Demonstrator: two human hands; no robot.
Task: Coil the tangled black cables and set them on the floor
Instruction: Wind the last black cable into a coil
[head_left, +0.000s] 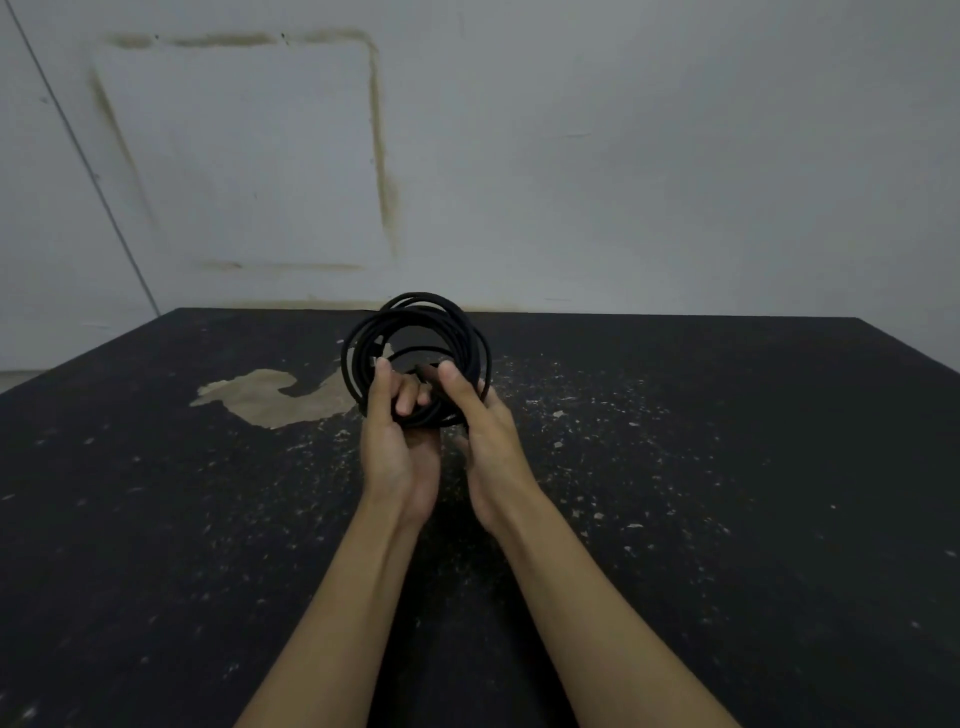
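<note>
In front of me is a large dark floor (727, 467), black and worn, with many pale specks and one bigger patch (270, 397) where the coating is gone. Behind it stands a grey-white wall (623, 156) with a brownish square outline (239, 150), like the mark of something that hung there.

Both my forearms reach forward, and between my hands I hold the black cable coil (415, 353), upright and above the floor, not touching it as far as I can judge. The loops are already gathered in a round bundle, a little uneven.

My left hand (397, 447) grips the bottom of the bundle, with the fingers curled around the strands and the thumb pointing up beside them. My right hand (485, 441) is also closed on the coil, and its thumb and fingers pinch what seems to be the cable end (427, 373), a short dark piece at the middle; I cannot tell if it is a plug.

I think the coiling step is almost finished, and I am now securing the last end. The next move asks me to tuck or wrap this end so the loops do not spring open, then to lower the bundle flat to the floor and release gently.
</note>
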